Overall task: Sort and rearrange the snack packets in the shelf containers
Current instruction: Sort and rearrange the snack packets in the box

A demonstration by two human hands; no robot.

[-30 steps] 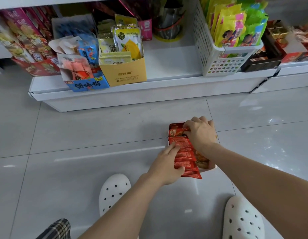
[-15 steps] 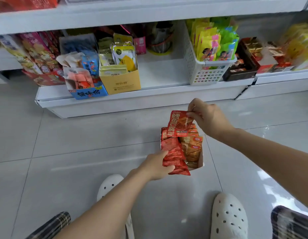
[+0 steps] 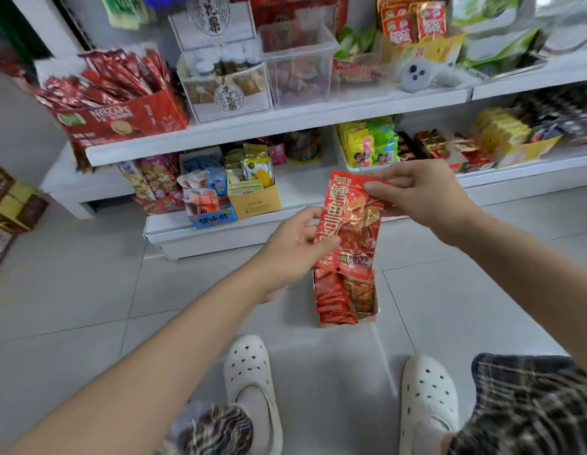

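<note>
Lifted clear of the box [image 3: 374,315] since a moment ago, one red snack packet [image 3: 349,224] hangs above it between both hands. My right hand [image 3: 426,195] pinches its top; my left hand [image 3: 293,247] grips its left edge, over the floor [image 3: 88,290] near the shelf [image 3: 219,231].

A small shop: white tiered shelves [image 3: 285,126] crowded with cardboard display boxes and clear bins of packaged snacks [image 3: 367,149]

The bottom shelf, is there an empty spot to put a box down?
Yes: the bare white stretch of the bottom shelf between the yellow box and the white basket. Left of the yellow box it's crowded.
</note>
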